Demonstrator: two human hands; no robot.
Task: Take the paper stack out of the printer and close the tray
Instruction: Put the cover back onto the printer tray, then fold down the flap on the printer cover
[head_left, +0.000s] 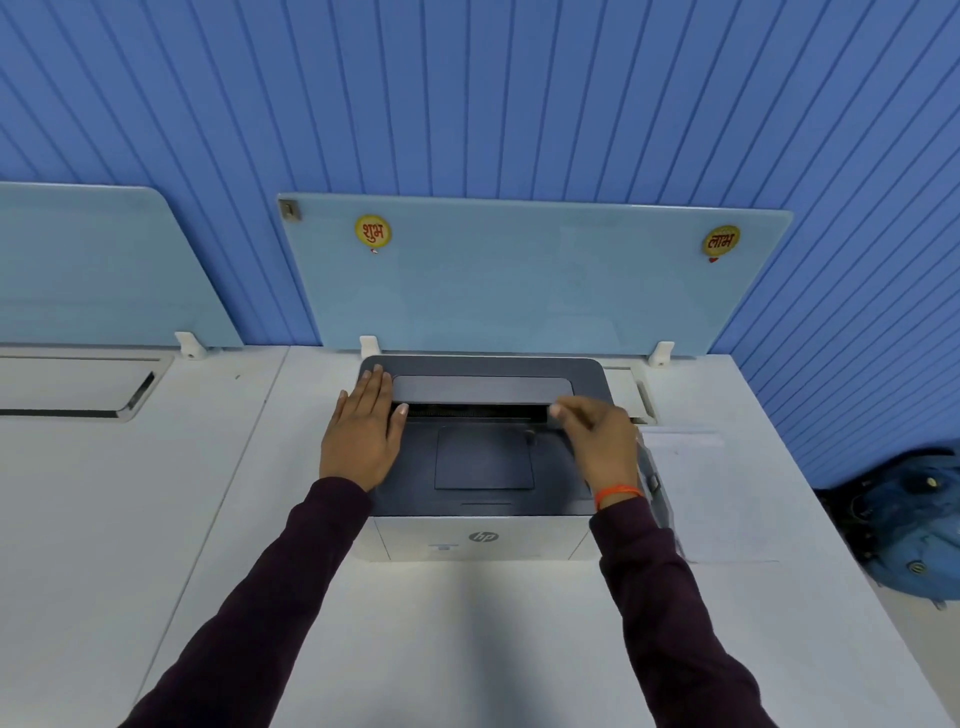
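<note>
Paper stack (696, 493) lies on desk (467, 623) beside printer (483, 467). Tray looks closed. Left hand (361, 436) flat, open, empty; right hand (597, 441) loosely curled, empty.

Person, 2 arms in view | sleeves: long, dark maroon/plum, plain knit-look fabric, no print, cuffs end at wrists | left hand (360, 436): bare, no rings or watch seen, nails short & pale | right hand (597, 441): bare, nails short | right wrist: thin orange thread band (618, 493), just above cuff
</note>
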